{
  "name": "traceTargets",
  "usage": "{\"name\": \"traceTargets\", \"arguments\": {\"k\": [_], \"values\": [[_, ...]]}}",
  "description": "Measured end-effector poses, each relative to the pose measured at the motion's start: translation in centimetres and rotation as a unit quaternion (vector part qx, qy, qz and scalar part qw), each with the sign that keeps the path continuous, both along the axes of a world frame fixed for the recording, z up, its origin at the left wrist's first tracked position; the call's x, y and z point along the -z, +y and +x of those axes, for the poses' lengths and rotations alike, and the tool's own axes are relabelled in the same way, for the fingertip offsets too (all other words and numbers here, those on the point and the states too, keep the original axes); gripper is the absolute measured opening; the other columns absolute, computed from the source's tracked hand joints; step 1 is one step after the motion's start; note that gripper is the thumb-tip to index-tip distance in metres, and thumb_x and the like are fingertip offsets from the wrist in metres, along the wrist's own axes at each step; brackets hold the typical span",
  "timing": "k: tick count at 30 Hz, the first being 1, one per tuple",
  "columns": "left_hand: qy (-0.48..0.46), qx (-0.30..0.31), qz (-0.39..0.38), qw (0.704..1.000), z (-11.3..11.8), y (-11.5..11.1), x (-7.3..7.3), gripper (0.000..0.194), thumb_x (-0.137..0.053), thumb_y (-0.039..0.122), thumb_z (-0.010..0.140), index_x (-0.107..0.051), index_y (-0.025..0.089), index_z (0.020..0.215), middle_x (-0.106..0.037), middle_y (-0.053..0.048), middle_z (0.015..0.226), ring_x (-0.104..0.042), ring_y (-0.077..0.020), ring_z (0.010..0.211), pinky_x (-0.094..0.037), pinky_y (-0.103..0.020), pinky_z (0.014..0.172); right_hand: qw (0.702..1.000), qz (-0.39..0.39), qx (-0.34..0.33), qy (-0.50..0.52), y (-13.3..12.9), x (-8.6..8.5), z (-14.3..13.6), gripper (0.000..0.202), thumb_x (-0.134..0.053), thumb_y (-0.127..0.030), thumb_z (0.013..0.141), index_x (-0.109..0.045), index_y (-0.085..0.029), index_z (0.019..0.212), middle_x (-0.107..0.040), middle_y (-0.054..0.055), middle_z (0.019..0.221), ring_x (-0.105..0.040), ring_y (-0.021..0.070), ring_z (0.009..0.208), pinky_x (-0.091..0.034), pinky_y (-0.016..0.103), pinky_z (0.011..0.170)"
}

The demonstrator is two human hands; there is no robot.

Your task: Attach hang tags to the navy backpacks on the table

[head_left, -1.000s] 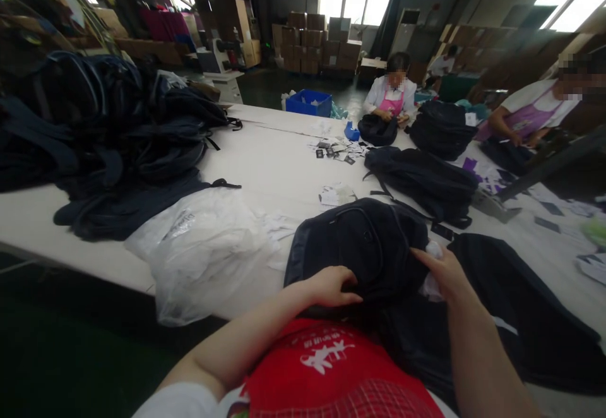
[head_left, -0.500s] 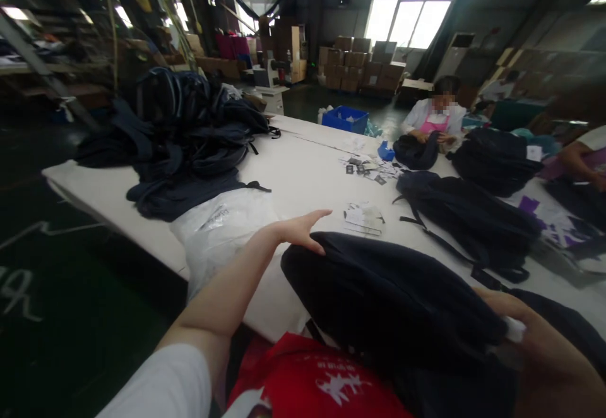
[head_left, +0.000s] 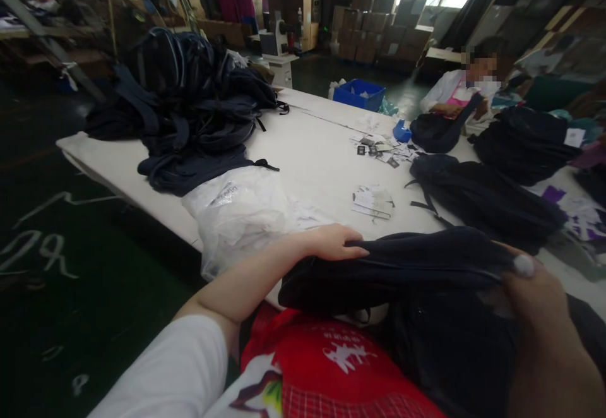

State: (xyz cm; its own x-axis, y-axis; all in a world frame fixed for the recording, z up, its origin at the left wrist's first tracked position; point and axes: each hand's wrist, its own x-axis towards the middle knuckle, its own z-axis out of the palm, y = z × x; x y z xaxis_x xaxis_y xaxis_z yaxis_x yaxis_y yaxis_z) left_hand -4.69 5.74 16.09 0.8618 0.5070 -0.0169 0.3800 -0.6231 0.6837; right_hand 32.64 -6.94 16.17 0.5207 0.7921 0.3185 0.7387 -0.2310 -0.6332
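Observation:
A dark navy backpack (head_left: 426,266) lies across the table's near edge against my red apron. My left hand (head_left: 334,242) grips its upper left edge, thumb and fingers closed on the fabric. At the right end, my right hand (head_left: 537,288) is closed on the same bag; a small white wrap (head_left: 523,265) shows at its thumb or finger. The bag's lower part hangs in front of me, and its underside is hidden.
A clear plastic bag (head_left: 237,216) lies left of my forearm, before a heap of navy backpacks (head_left: 189,102). Tags (head_left: 374,202) lie ahead. More backpacks (head_left: 487,200) are at right, near a co-worker (head_left: 454,93) handling one. A blue bin (head_left: 358,96) stands beyond the table.
My left hand has gone from spread fingers on the bag's corner to gripping its edge farther right. My right hand has risen, and the backpack is turned and folded. The view has tilted down.

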Motion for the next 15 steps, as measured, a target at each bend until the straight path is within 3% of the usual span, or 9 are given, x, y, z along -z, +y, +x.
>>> {"name": "traceTargets", "arguments": {"k": [2,3,4,6,8,10,12,15], "values": [[0.012,0.011,0.005,1.0,0.3,-0.4,-0.5,0.042,-0.053,0.056,0.084,-0.066,0.021,0.102,-0.069,-0.008,0.099,-0.063,-0.0248,0.09,-0.045,-0.031,0.076,0.992,0.026,0.11,-0.048,-0.7,-1.2,-2.6,0.038,-0.065,-0.037,0.073,-0.072,-0.029,0.11,-0.064,0.011,0.066,-0.056,0.0247,0.048,-0.044,0.043,0.046],[0.015,0.016,0.012,1.0,0.4,-0.6,-0.7,0.045,-0.059,0.056,0.08,-0.065,0.02,0.106,-0.068,-0.009,0.103,-0.063,-0.0262,0.093,-0.046,-0.032,0.077,0.989,0.048,0.123,-0.063,-1.1,-1.8,-4.1,0.04,-0.065,-0.041,0.075,-0.07,-0.029,0.112,-0.065,0.011,0.068,-0.055,0.0245,0.05,-0.044,0.043,0.048],[0.017,0.018,0.023,0.999,0.6,-0.9,-0.9,0.049,-0.065,0.053,0.076,-0.063,0.02,0.111,-0.068,-0.01,0.106,-0.062,-0.0274,0.095,-0.046,-0.033,0.079,0.991,0.067,0.089,-0.076,-1.5,-2.2,-5.6,0.042,-0.064,-0.046,0.077,-0.069,-0.028,0.114,-0.065,0.011,0.072,-0.056,0.0243,0.052,-0.044,0.043,0.05],[0.021,0.004,0.052,0.998,1.0,-1.5,-1.3,0.054,-0.068,0.043,0.073,-0.057,0.019,0.12,-0.067,-0.012,0.109,-0.063,-0.0286,0.096,-0.046,-0.034,0.081,0.989,0.062,-0.057,-0.119,-1.9,-2.7,-8.4,0.042,-0.06,-0.052,0.08,-0.068,-0.028,0.113,-0.069,0.01,0.084,-0.062,0.0249,0.063,-0.048,0.041,0.058],[0.028,-0.032,0.074,0.996,1.5,-2.0,-1.3,0.047,-0.061,0.036,0.079,-0.056,0.018,0.122,-0.068,-0.012,0.105,-0.063,-0.0287,0.094,-0.046,-0.035,0.079,0.963,0.032,-0.179,-0.197,-2.0,-2.8,-10.3,0.04,-0.059,-0.054,0.081,-0.069,-0.027,0.11,-0.071,0.007,0.1,-0.066,0.0262,0.081,-0.05,0.04,0.07],[0.032,-0.058,0.066,0.996,2.0,-2.1,-1.1,0.036,-0.051,0.038,0.086,-0.06,0.019,0.115,-0.069,-0.01,0.099,-0.064,-0.0273,0.091,-0.046,-0.034,0.078,0.937,0.015,-0.217,-0.274,-1.8,-2.5,-11.2,0.04,-0.06,-0.054,0.081,-0.069,-0.027,0.108,-0.07,0.004,0.107,-0.066,0.0255,0.088,-0.049,0.038,0.076],[0.024,-0.056,0.002,0.998,2.3,-1.7,-0.6,0.033,-0.046,0.042,0.09,-0.065,0.02,0.104,-0.069,-0.006,0.094,-0.063,-0.0234,0.09,-0.046,-0.031,0.077,0.925,0.013,-0.224,-0.305,-1.7,-2.2,-11.2,0.039,-0.061,-0.056,0.081,-0.07,-0.028,0.107,-0.07,0.002,0.105,-0.067,0.022,0.084,-0.048,0.035,0.073],[-0.001,-0.02,-0.194,0.981,2.0,-0.8,0.2,0.031,-0.049,0.043,0.089,-0.068,0.02,0.096,-0.07,0.0,0.088,-0.063,-0.0169,0.083,-0.046,-0.026,0.075,0.927,0.02,-0.25,-0.28,-1.5,-1.9,-10.4,0.031,-0.06,-0.053,0.084,-0.072,-0.029,0.1,-0.07,-0.001,0.101,-0.067,0.0163,0.08,-0.048,0.029,0.069]]}}
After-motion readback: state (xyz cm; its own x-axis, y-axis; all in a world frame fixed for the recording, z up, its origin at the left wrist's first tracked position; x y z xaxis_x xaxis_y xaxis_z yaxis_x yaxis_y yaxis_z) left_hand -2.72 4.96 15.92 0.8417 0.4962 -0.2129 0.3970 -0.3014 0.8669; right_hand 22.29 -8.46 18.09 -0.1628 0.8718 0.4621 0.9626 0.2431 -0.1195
